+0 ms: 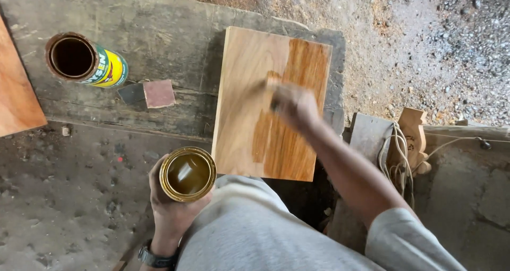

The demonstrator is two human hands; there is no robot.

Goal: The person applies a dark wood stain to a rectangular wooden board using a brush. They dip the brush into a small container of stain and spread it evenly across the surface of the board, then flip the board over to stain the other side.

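Far to the left of the left hand (169,207), a reddish wooden board (16,90) lies at the picture's edge. Above that hand, on the weathered grey plank counter (170,37), an open yellow and green metal can (85,63) lies on its side, its dark mouth showing. Just to the right of it rest a small dark square scrap (131,93) and a reddish square block (159,93), touching each other. The left hand is wrapped from below around a round open brass-coloured tin of brownish liquid (187,174), held upright; a dark wristwatch (155,259) sits on that wrist. To the right of the tin lies a pale rectangular wooden panel (249,90), its right part darker and glossy. The right hand (295,105), blurred, rests over the panel, closed on something I cannot make out. Right of that arm, a coil of pale cord (397,159) hangs on a carved wooden piece (414,133).
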